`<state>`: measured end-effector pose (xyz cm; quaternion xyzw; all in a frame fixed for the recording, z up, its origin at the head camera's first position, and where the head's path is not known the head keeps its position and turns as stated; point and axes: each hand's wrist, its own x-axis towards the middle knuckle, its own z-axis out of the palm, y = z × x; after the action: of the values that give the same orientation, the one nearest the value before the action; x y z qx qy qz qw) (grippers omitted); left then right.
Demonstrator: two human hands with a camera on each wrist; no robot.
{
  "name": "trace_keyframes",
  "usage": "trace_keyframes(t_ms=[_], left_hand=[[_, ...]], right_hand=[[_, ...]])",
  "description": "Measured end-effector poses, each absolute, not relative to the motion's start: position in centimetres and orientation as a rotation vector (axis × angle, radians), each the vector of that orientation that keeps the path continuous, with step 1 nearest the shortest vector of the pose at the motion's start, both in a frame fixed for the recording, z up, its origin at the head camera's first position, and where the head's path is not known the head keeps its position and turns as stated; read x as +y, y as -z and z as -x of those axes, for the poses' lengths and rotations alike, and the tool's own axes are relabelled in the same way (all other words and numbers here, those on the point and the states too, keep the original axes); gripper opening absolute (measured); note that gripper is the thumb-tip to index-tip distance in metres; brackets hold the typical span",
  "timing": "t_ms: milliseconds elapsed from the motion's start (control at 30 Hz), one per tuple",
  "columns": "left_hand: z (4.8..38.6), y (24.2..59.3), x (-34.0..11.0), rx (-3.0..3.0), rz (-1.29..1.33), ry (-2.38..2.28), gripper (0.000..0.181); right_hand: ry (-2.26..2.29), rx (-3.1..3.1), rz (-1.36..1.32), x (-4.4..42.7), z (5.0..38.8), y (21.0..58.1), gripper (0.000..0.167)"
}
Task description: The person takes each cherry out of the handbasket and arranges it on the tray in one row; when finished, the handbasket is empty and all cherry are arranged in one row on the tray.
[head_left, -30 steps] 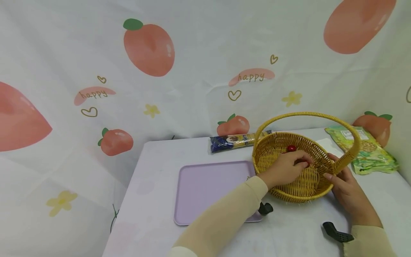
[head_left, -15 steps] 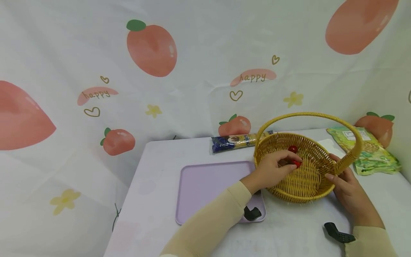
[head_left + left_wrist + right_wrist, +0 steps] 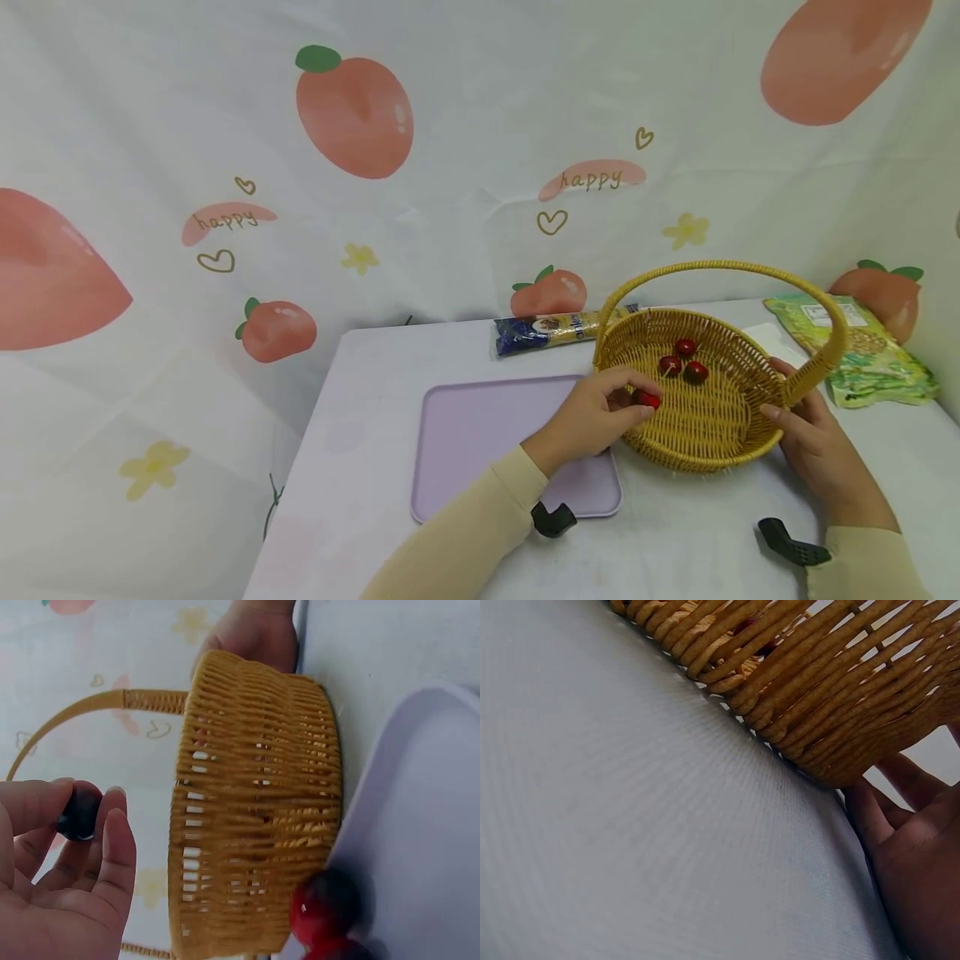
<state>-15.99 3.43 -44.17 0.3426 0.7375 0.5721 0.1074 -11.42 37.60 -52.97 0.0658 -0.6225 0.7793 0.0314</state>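
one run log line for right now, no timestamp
left hand: pinches glossy red cherry | right hand: grips round yellow wicker basket | inside: three red cherries | rectangular lilac tray: left

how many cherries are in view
6: three cherries in the basket, one cherry in the left hand, two cherries on the tray. More may be hidden behind that hand.

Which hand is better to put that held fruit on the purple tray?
Probably the left hand: it pinches the red fruit near the purple tray. The right hand holds the basket, farther from the tray.
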Motion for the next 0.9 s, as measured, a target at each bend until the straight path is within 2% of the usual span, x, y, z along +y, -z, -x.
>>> trace_keyframes(t_ms=[467,900], left_hand=[[15.4,46.4,-1.8,2.0,-0.751,-1.95,0.023],[14.6,48.2,-4.7,2.092,-0.44,-1.961,0.025]], right_hand=[[-2.399,-1.906,-0.254,37.6,11.4,53.0,0.071],[-2.386,-1.926,-0.241,37.7,11.4,53.0,0.072]])
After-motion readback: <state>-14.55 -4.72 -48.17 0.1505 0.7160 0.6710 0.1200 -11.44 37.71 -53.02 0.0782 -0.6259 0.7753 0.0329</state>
